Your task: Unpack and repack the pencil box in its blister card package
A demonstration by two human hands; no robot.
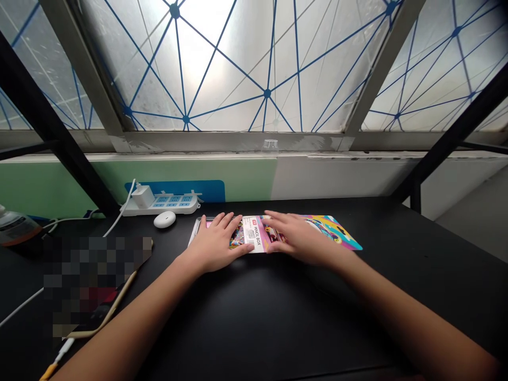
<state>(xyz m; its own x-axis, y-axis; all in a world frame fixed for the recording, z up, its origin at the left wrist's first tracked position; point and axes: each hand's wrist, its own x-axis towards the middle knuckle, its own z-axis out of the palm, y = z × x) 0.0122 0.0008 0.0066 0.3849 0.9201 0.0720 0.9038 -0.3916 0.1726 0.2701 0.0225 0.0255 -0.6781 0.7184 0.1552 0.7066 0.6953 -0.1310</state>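
Note:
A colourful pencil box package (pixel 254 235) lies flat on the black table, with a white label reading "PENCIL BOX" near its middle. My left hand (pixel 218 241) rests over its left part, fingers spread and pointing away from me, the thumb reaching toward the label. Across the right part lies my right hand (pixel 297 235), palm down with its fingers stretched to the left. Beyond that hand, the bright printed card (pixel 341 233) of the package sticks out to the right. Both hands cover much of the package, so its full shape is partly hidden.
A white power strip (pixel 162 205) with a plugged-in adapter (pixel 143 196) stands at the table's back. Before it sits a small white oval case (pixel 164 219). At left are a blurred-out device (pixel 99 275), cables and a bottle (pixel 18 230). Black slanted frame bars (pixel 59 116) rise at both sides.

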